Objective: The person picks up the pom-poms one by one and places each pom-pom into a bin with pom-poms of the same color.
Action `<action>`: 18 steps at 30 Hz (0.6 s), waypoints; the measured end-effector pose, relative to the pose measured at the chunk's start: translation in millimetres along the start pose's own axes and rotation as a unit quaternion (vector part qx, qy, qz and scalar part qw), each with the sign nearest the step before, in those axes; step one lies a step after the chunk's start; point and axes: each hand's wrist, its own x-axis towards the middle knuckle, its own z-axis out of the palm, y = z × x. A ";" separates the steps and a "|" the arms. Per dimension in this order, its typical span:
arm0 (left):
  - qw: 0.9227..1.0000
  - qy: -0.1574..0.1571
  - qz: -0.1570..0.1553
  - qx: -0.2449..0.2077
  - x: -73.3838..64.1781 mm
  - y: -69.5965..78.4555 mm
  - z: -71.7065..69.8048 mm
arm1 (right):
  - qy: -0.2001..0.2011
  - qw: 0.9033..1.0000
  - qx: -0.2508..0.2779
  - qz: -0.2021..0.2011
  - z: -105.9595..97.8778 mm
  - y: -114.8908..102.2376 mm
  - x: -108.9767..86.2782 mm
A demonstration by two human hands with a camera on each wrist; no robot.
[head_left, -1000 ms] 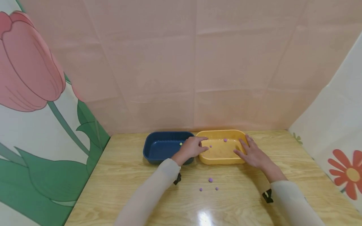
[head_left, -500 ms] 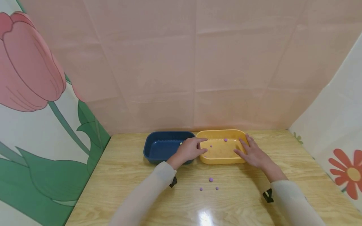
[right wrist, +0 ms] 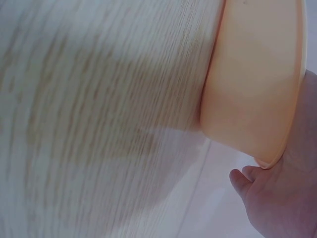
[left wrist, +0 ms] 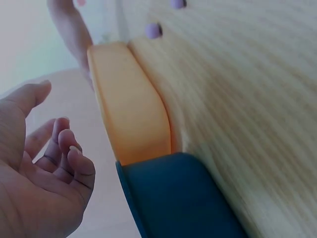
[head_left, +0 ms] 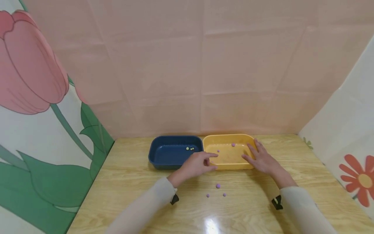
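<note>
Over the near inner corner of the blue tray (head_left: 163, 164) hovers my left hand (head_left: 195, 165), its index finger and thumb stretched toward the yellow tray (head_left: 228, 166). In the left wrist view its other fingers curl loosely, with nothing held. My right hand (head_left: 264, 161) rests spread over the yellow tray's right end and touches the rim; the right wrist view shows two fingertips (right wrist: 240, 181) outside that end. Three pale yellow-green balls (head_left: 187, 148) lie in the blue tray. Two purple balls (head_left: 233, 145) are visible in the yellow tray.
Three more purple balls (head_left: 218, 186) lie on the wooden table (head_left: 245, 208) in front of the trays. The trays stand side by side near the pink backdrop (head_left: 163, 97). A black wrist strap piece (head_left: 277, 202) hangs under the right sleeve.
My left hand has drawn back toward the table's front, uncovering more pale balls in the blue tray. The right hand, the trays and the purple balls have stayed in place.
</note>
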 end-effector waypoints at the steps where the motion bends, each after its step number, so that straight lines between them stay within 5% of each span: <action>1: 1.000 -0.001 0.004 0.004 -1.6 1.0 0.7 | 0.000 1.000 -0.001 0.000 -0.1 0.0 -0.1; 18: 0.998 -0.035 0.043 0.010 -17.0 -0.7 14.2 | 0.002 1.000 -0.008 -0.002 -0.2 -1.2 1.2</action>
